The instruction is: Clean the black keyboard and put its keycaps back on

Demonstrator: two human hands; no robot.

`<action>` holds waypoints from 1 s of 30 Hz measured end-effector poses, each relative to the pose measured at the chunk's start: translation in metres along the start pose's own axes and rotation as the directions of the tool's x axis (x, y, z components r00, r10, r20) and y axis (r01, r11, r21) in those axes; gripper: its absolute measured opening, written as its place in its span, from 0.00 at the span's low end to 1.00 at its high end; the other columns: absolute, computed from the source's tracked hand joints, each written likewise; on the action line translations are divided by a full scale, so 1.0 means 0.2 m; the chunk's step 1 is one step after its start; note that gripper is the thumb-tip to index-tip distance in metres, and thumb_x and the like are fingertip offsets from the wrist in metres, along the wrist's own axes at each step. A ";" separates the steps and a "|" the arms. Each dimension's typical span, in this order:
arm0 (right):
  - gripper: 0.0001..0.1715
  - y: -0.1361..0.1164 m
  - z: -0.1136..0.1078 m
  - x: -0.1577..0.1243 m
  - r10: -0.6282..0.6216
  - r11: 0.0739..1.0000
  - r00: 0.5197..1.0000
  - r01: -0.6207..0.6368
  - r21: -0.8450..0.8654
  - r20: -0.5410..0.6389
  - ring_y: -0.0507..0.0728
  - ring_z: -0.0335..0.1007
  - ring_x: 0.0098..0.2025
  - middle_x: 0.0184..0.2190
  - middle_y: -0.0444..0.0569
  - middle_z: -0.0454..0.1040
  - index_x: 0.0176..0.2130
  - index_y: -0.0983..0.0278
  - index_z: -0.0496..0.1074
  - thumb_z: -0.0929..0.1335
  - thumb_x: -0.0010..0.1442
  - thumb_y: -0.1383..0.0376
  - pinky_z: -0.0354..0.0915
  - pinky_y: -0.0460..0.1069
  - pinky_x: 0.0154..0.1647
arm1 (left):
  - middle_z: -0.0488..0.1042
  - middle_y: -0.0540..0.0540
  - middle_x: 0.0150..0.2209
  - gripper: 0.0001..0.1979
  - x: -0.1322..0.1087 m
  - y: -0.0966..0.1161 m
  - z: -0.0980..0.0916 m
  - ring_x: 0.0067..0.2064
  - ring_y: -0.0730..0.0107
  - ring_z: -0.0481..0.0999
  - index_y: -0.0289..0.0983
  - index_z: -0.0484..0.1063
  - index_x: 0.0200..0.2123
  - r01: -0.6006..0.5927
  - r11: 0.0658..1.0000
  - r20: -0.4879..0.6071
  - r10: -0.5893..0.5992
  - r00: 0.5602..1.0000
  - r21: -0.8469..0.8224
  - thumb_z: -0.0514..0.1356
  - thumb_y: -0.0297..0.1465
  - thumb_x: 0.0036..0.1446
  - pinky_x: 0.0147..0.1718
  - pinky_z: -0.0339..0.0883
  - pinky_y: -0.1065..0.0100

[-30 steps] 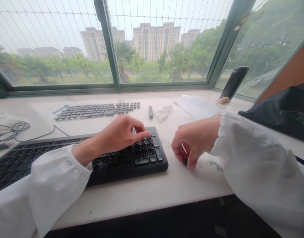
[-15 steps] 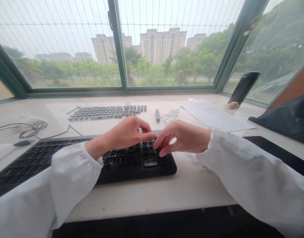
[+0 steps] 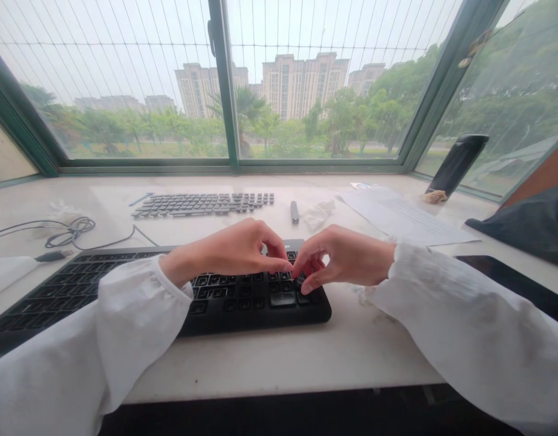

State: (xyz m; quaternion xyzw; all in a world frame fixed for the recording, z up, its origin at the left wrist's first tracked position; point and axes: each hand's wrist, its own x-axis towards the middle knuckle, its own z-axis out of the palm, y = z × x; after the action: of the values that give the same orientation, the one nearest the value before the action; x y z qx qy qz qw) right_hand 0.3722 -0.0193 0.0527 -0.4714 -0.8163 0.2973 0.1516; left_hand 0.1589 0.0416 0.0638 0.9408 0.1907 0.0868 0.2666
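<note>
Black keyboard [image 3: 242,322] sits by the tabletop [image 3: 260,366] near edge, loose keycaps [image 3: 201,204] toward the far edge. Left hand [image 3: 235,249] and right hand [image 3: 346,257] curl over the number pad [image 3: 283,300], can't tell if either's gripping anything. Probably light, stiff plastic; I'd hold the right rim [image 3: 325,312].

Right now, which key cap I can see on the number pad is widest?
The long cap at the bottom left of the number pad, just left of the small cap below the right hand. It stretches sideways, wider than the rest.
</note>
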 end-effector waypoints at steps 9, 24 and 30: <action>0.15 0.00 0.00 0.00 0.038 0.999 0.999 -0.038 0.039 0.009 0.50 0.67 0.26 0.22 0.42 0.73 0.36 0.63 0.81 0.77 0.47 0.60 0.64 0.46 0.30 | 0.75 0.51 0.25 0.14 0.00 0.00 -0.01 0.24 0.80 0.64 0.36 0.80 0.32 -0.017 1.000 -0.052 0.017 0.998 -0.003 0.59 0.40 0.57 0.22 0.54 0.75; 0.18 -0.02 -0.01 -0.01 0.082 0.992 0.992 -0.091 0.087 0.099 0.50 0.67 0.28 0.24 0.42 0.73 0.39 0.65 0.79 0.74 0.50 0.56 0.63 0.45 0.30 | 0.74 0.53 0.23 0.12 -0.01 0.04 -0.01 0.22 0.81 0.61 0.36 0.80 0.32 -0.049 0.999 -0.013 0.049 0.999 -0.014 0.61 0.38 0.57 0.21 0.52 0.76; 0.17 -0.03 -0.02 -0.02 0.092 0.996 0.991 -0.093 0.014 0.095 0.52 0.70 0.30 0.26 0.45 0.76 0.38 0.63 0.80 0.74 0.51 0.56 0.65 0.46 0.31 | 0.74 0.52 0.24 0.14 -0.02 0.05 0.00 0.23 0.81 0.62 0.37 0.81 0.34 -0.006 1.000 0.031 0.006 1.000 -0.026 0.62 0.41 0.56 0.21 0.53 0.76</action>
State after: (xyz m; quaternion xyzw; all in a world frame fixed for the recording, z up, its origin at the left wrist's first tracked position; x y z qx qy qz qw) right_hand 0.3724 -0.0244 0.0608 -0.4927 -0.7971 0.3336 0.1031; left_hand 0.1587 0.0333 0.0688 0.9390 0.1826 0.0755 0.2815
